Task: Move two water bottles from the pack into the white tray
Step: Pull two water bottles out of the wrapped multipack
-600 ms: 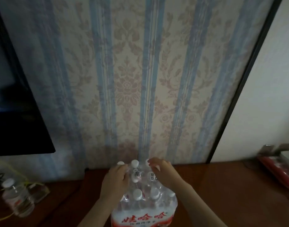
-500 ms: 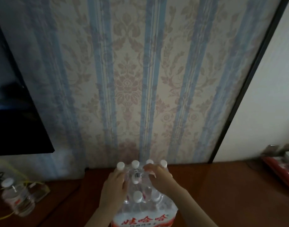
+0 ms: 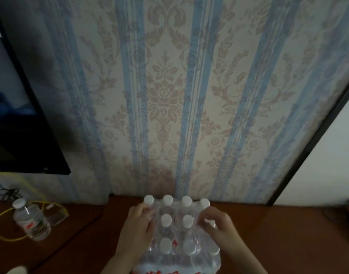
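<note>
1. Pack (image 3: 177,232) is seen standing on the table (image 3: 268,234) against the wall, still wrapped; the white tray is not in view.
2. A loose bottle (image 3: 31,222) is noted at far left, well apart.
3. Left hand (image 3: 136,228) is laid on the pack's left side, fingers curled at the film near the corner cap (image 3: 148,199).
4. Right hand (image 3: 219,224) is bent over the right side, fingertips pinching the film.
5. Step judged: opening the wrap. A tear wide enough to free two bottles is called for next.
</note>
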